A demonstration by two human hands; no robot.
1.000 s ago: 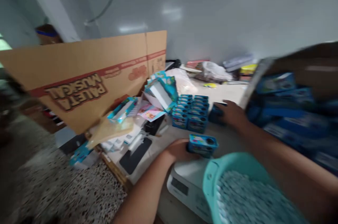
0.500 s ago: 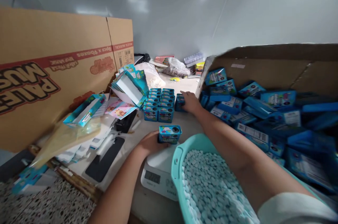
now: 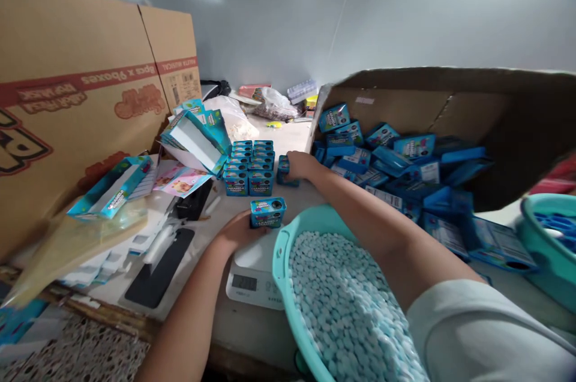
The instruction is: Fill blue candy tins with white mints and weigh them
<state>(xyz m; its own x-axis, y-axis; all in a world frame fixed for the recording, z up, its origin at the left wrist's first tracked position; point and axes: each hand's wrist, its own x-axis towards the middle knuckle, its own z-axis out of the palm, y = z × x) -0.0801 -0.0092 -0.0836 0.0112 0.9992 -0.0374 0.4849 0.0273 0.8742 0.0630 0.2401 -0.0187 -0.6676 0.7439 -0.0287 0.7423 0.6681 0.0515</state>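
My left hand (image 3: 237,229) grips a small blue candy box (image 3: 267,214) from its left side, just above the white kitchen scale (image 3: 254,285). Farther out, my right hand (image 3: 302,167) is closed around another small blue box (image 3: 283,171), which is upright on the table. Left of that one, several matching boxes (image 3: 248,181) stand in two tight rows. Under my right forearm sits a turquoise tub (image 3: 282,262) full of pale blue candies (image 3: 342,298).
On the right, a big cardboard box (image 3: 405,85) holds a heap of blue boxes (image 3: 400,175). A second turquoise tub (image 3: 535,238) stands beyond it. At left are a large carton (image 3: 99,40), flattened packaging (image 3: 193,142) and a black phone (image 3: 159,268).
My view has swung right, so the scene sits farther left and the second tub shows. The right hand's outstretched finger has folded in at the box. My left hand keeps its box.
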